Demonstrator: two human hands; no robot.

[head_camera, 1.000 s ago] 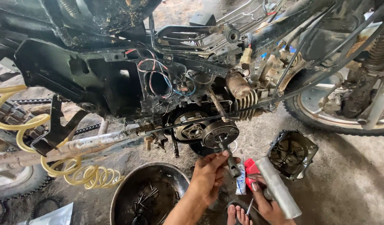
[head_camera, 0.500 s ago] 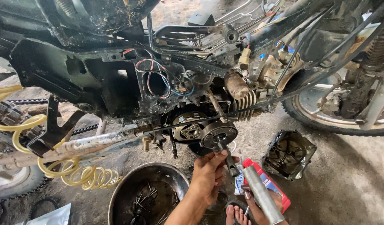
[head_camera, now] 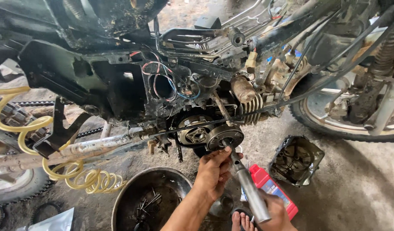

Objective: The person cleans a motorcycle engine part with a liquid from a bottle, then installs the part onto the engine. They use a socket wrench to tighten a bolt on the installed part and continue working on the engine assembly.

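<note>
Gripping a long grey metal socket wrench (head_camera: 248,188) near its lower end, the right hand (head_camera: 275,214) has its fingers curled shut around the shaft, at the bottom edge of the view. The wrench slants up and to the left from that fist, and its dark tip sits on the centre of the round dark metal clutch drum (head_camera: 224,137) on the side of the stripped motorcycle engine (head_camera: 214,115). The left hand (head_camera: 214,173) lies just below the clutch drum, fingers bent together and closed around the upper part of the wrench, close under its tip. Beside the clutch drum, on its left, a second round toothed part (head_camera: 194,132) shows in the open engine case. Above the clutch drum hang loose red and blue wires (head_camera: 162,77), and to its upper right stands the finned grey cylinder (head_camera: 250,109). Below and to the left of the clutch drum a round dark metal pan (head_camera: 122,201) rests on the concrete floor with small bolts lying in it. Below and to the right of the clutch drum a red plastic oil bottle (head_camera: 269,188) lies just behind the wrench shaft, and farther right a black engine side cover (head_camera: 296,160) sits open side up on the floor. Far to the left of the clutch drum a coiled yellow air hose (head_camera: 77,175) trails beside a rusty exhaust pipe (head_camera: 90,147). Bare toes (head_camera: 242,221) show under the wrench at the bottom edge.
</note>
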